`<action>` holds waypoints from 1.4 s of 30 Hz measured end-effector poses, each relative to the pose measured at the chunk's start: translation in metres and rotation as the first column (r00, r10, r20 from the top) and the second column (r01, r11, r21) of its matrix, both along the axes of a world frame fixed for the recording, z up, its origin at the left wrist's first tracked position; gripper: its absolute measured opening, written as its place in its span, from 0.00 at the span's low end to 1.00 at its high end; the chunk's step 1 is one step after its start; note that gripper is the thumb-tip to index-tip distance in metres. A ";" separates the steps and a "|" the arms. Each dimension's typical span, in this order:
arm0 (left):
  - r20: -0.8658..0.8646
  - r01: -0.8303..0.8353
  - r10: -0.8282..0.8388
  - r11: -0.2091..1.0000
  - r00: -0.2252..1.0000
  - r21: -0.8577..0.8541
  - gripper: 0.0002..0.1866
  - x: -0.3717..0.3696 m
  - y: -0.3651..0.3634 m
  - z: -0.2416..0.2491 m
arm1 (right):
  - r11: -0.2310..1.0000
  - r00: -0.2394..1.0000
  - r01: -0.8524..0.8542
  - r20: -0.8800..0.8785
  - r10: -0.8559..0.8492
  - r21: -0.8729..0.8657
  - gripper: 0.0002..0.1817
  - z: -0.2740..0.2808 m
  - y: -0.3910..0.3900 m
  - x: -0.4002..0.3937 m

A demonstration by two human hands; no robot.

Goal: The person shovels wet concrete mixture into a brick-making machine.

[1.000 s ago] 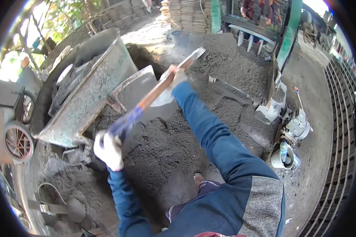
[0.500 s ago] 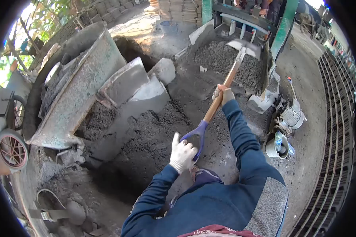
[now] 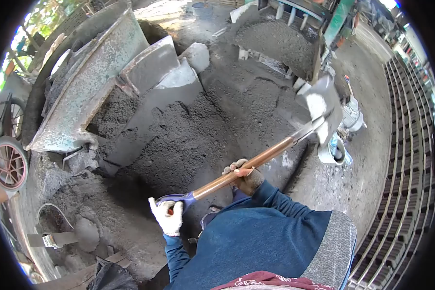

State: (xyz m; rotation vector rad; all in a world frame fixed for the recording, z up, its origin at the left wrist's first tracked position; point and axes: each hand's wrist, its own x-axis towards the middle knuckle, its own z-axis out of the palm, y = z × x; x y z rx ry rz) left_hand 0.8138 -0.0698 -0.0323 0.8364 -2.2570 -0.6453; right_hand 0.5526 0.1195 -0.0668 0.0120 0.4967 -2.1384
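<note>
A shovel (image 3: 251, 163) with a wooden shaft, a purple handle and a pale metal blade slants across the view, its blade up at the right. My left hand (image 3: 168, 216), in a white glove, is closed on the purple handle. Around the wooden shaft, near its lower middle, my right hand (image 3: 245, 177) is wrapped; its fingertips look bare or worn through. Dark grey loose mix (image 3: 179, 145) lies on the ground ahead of me. More grey mix (image 3: 275, 43) fills the bin at the top.
A big tilted metal drum (image 3: 101, 72) stands at the left, near a wheeled cart (image 3: 9, 163). Stone-like slabs (image 3: 152, 65) lean beside the drum. A bucket (image 3: 331, 153) and a motor (image 3: 352, 116) are at the right, before long stacked racks (image 3: 406, 183).
The shovel has come back from the bin and swung toward level, its blade now off the mix. Both my hands moved down and left with it. My view has tilted lower.
</note>
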 end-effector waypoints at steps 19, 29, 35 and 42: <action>-0.271 0.213 -0.235 -0.246 0.933 0.946 0.14 -0.366 0.036 -0.036 | 0.901 0.827 -0.420 0.456 0.328 0.113 0.15 -0.200 0.130 -0.295; -0.092 0.005 -0.090 -0.689 0.992 0.724 0.14 -0.606 0.138 -0.206 | 0.759 0.860 0.421 0.047 -0.508 0.496 0.42 0.098 0.263 -0.249; 0.003 -0.037 -0.064 -0.554 0.998 0.832 0.10 -0.652 0.127 -0.259 | -0.033 0.817 0.515 -0.502 -0.282 0.857 0.21 0.002 0.258 -0.225; -0.174 0.088 -0.129 -0.497 0.976 0.863 0.06 -0.794 0.037 -0.265 | 0.143 0.568 0.511 -0.209 -0.796 0.848 0.34 -0.123 0.114 -0.296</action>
